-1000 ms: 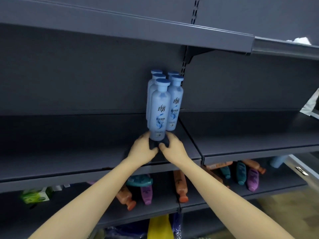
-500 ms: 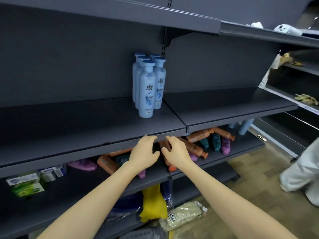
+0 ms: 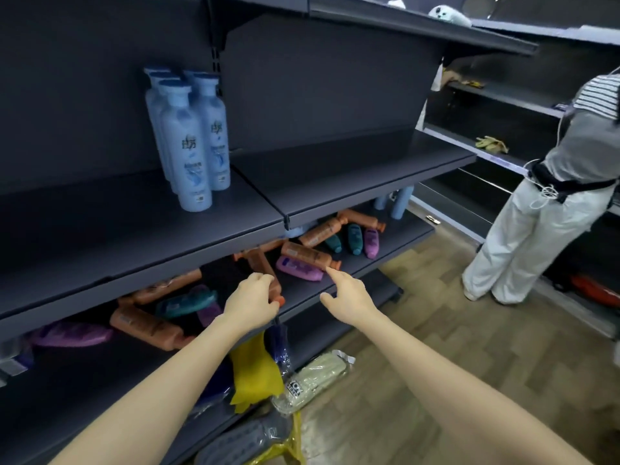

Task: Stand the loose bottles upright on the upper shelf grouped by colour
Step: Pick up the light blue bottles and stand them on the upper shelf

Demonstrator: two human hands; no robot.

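Observation:
Several light-blue bottles (image 3: 191, 139) stand upright in a tight group on the upper shelf (image 3: 352, 169). On the lower shelf (image 3: 396, 239) orange, purple and teal bottles lie loose. My left hand (image 3: 251, 300) reaches under the upper shelf, its fingers curled round the cap end of a lying orange bottle (image 3: 260, 263). Beside it my right hand (image 3: 349, 297) holds nothing. Its index finger is stretched out, with the tip just short of a purple bottle (image 3: 298, 268) and the cap of another orange bottle (image 3: 307, 255).
More orange, teal and purple bottles (image 3: 352, 234) lie further right on the lower shelf, and two light-blue ones (image 3: 401, 203) stand at its far end. A yellow item (image 3: 255, 374) and a wrapped pack (image 3: 312, 377) sit lower down. A person (image 3: 536, 213) stands at the right.
Both hands let go of the front blue bottle, left it standing, and dropped to the lower shelf. The left hand has closed on an orange bottle. My view swung down and right.

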